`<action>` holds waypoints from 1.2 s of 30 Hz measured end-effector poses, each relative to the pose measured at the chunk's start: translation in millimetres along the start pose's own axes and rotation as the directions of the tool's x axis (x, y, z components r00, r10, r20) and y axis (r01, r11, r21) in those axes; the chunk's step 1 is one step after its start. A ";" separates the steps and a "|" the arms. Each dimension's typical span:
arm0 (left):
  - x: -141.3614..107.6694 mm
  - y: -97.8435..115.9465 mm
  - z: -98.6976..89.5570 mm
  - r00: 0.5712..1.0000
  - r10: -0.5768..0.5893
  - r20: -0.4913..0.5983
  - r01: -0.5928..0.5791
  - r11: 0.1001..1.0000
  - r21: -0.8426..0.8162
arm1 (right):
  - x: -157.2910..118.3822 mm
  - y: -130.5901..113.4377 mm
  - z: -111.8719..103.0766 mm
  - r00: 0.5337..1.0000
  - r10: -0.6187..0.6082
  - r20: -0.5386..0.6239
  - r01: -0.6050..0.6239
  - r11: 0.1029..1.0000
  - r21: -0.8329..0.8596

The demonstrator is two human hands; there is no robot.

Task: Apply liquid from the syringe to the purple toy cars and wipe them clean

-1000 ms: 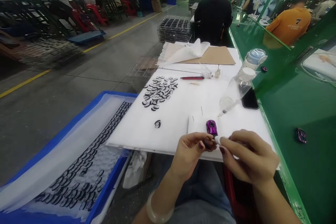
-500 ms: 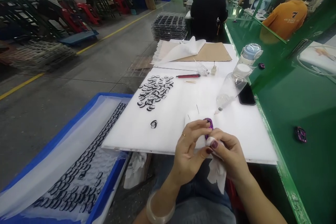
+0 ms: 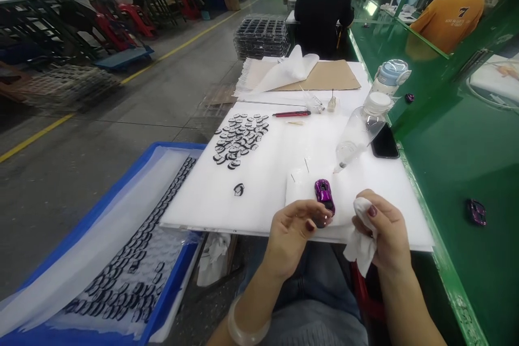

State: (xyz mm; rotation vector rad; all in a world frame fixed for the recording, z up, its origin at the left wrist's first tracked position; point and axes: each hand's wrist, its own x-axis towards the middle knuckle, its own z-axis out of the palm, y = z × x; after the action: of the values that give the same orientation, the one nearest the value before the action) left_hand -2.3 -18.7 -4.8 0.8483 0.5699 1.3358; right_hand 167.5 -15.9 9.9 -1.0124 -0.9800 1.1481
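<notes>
My left hand (image 3: 292, 233) pinches a small dark, glossy piece (image 3: 322, 220) between thumb and fingers; its shape is partly covered. A shiny purple toy car (image 3: 323, 190) lies just beyond those fingertips on a white pad. To the right, my right hand (image 3: 390, 230) is closed on a crumpled white cloth (image 3: 360, 246), which hangs below the fingers. The hands are apart. On the left of the white tabletop (image 3: 194, 208) lie a single black-rimmed clear piece (image 3: 239, 190) and a cluster of similar pieces (image 3: 239, 138).
A blue tray (image 3: 156, 303) with rows of black-rimmed pieces stands low on the left. Clear bottles (image 3: 360, 124), a phone (image 3: 385, 142) and a red pen (image 3: 292, 114) lie or stand farther back. Another toy car (image 3: 476, 212) rests on the green bench. Co-workers sit ahead.
My right hand has moved right, away from my left hand, carrying the white cloth. The purple toy car, partly hidden before, now shows more fully.
</notes>
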 end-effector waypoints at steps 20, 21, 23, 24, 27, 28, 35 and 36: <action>20.0 -3.1 -8.0 0.903 0.327 0.277 -0.358 0.220 0.908 | 15.3 3.9 -5.7 0.931 -0.226 0.288 0.366 0.570 -0.736; 20.2 -2.9 -8.1 0.906 0.325 0.270 -0.350 0.222 0.910 | 15.4 3.5 -5.8 0.931 -0.222 0.291 0.366 0.569 -0.736; 20.5 -3.3 -8.3 0.908 0.324 0.265 -0.343 0.214 0.914 | 15.5 3.0 -5.7 0.931 -0.216 0.294 0.365 0.568 -0.738; 20.6 -3.7 -8.4 0.909 0.323 0.263 -0.341 0.213 0.916 | 15.6 2.9 -5.6 0.932 -0.212 0.295 0.363 0.568 -0.738; 20.6 -4.2 -8.9 0.916 0.312 0.251 -0.327 0.219 0.920 | 15.8 2.5 -5.3 0.935 -0.197 0.294 0.353 0.571 -0.741; 20.7 -4.1 -9.0 0.920 0.305 0.246 -0.320 0.223 0.921 | 15.8 2.4 -5.2 0.936 -0.192 0.294 0.350 0.573 -0.741; 23.1 -1.1 -7.6 0.946 0.250 0.208 -0.272 0.258 0.927 | 17.6 -0.2 -2.2 0.945 -0.148 0.292 0.322 0.584 -0.745; 23.8 -0.3 -7.1 0.949 0.239 0.205 -0.265 0.259 0.929 | 18.3 -0.6 -2.4 0.945 -0.140 0.296 0.320 0.582 -0.748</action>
State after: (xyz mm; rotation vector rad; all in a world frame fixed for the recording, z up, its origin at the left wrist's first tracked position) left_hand -3.6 6.0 -6.6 2.0412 1.3323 1.1719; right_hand 172.5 1.7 11.4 -1.4126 -1.8319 0.5606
